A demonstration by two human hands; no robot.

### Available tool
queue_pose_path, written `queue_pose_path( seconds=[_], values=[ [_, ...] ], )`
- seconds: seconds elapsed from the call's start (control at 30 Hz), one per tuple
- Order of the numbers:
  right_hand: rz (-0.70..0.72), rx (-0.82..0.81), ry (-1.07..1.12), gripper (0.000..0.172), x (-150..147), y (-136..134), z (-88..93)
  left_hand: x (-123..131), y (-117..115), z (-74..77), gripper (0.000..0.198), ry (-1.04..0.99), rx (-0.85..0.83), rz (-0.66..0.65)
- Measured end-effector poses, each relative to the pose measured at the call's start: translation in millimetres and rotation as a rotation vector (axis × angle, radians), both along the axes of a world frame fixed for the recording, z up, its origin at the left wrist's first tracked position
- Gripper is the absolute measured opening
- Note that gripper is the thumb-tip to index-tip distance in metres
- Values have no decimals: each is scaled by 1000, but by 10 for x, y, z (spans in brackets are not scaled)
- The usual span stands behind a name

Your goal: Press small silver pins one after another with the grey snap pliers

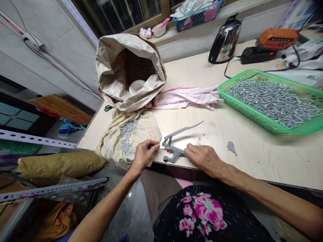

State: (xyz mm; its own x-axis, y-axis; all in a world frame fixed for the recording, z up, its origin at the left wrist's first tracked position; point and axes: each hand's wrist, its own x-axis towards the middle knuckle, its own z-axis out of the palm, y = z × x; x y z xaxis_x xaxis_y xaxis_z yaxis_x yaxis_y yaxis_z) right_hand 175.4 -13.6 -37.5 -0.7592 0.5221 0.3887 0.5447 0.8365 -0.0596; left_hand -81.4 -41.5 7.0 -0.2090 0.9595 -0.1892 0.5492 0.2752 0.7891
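Observation:
My right hand is wrapped round the lower handle of grey snap-fastener pliers. Their upper handle is spread wide, with a spring near the hinge, and the jaw end points left. My left hand is closed in a pinch beside the jaws, the thumb and index finger pressed together. Whatever lies between those fingertips is too small to name. Just left of that hand, several small silvery metal pieces lie in two loose groups on a crumpled, stained cloth.
A large open sack holding dark contents and a white dish stands behind the cloth. Rightward are a pink-white towel, a green basket full of metal pieces, a kettle and an orange battery. Green-handled scissors lie left.

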Motion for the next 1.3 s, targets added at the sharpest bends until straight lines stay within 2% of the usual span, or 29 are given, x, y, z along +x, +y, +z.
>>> queue_pose_path(
  seconds=[0.07, 0.13, 0.23, 0.4, 0.53, 0.7, 0.8, 0.9, 0.97, 1.07, 1.1, 1.17, 1.3],
  values=[
    [24, 8, -18, 24, -4, -20, 68, 164, -94, -82, 31, -150, -44, 32],
    [42, -13, -20, 25, -9, -25, 118, 248, -168, -164, 36, -214, -63, 65],
    [45, -61, -12, 25, -16, -14, 140, 273, -225, -240, 38, -206, -65, 90],
    [23, -90, -31, 23, -14, -4, 86, 239, -204, -276, 36, -167, -105, 79],
    [5, -98, -27, 21, -12, 16, 18, 227, -135, -246, 36, -154, -182, 53],
    [-15, -160, -45, 18, -37, 68, -35, 273, -49, -68, 28, -124, -358, 2],
    [-24, -217, -70, 15, -43, 90, -10, 294, -1, -13, 22, -124, -400, 0],
    [2, -248, -92, 13, -8, 143, 60, 283, 43, -46, 19, -127, -422, 5],
    [9, -242, -80, 31, 39, 216, 103, 271, 64, -80, 18, -103, -447, 3],
    [-37, -243, -93, 76, 109, 366, 132, 268, 74, -98, 18, -75, -477, 0],
    [-48, -263, -118, 86, 125, 416, 133, 272, 74, -95, 18, -78, -481, 4],
    [-43, -316, -171, 90, 138, 495, 134, 282, 75, -85, 17, -91, -481, 15],
    [-27, -346, -161, 78, 112, 544, 156, 279, 86, -76, 16, -70, -483, 17]
  ],
)
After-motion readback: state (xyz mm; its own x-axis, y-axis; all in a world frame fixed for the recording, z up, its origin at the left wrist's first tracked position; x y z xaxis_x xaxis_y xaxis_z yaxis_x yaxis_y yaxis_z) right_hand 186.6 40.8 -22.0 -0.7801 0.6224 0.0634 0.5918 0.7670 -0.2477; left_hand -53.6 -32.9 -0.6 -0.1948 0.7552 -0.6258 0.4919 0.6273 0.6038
